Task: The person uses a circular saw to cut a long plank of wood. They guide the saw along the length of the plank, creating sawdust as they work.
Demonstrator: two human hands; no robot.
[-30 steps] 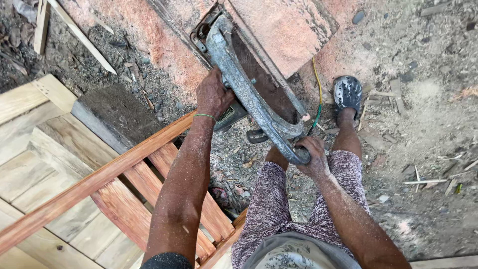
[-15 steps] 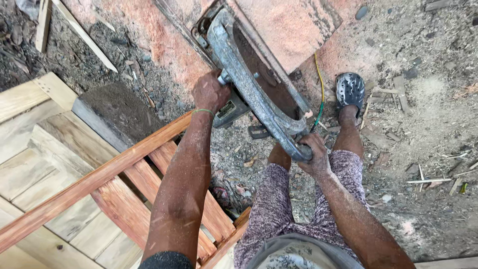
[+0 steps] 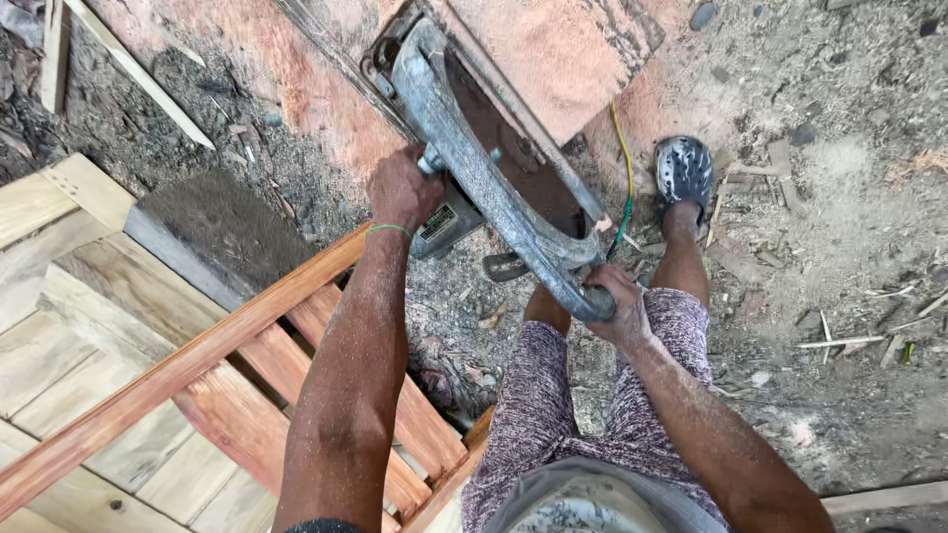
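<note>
Saw handle (image 3: pixel 494 188) runs between hands: left hand (image 3: pixel 403 188) clenched mid-bar, right hand (image 3: pixel 614 306) clenched round its near end.

Two hands are counted: the left hand (image 3: pixel 403 190) and the right hand (image 3: pixel 614 308), both closed on one grey power saw (image 3: pixel 474 158). One shoe (image 3: pixel 683 170) is seen. One yellow cord (image 3: pixel 622 163) is seen beside the saw. One reddish wooden rail (image 3: pixel 188 360) is counted, laid across one slatted wooden frame (image 3: pixel 247 424). One thin pale stick (image 3: pixel 138 74) is seen on the ground.
</note>
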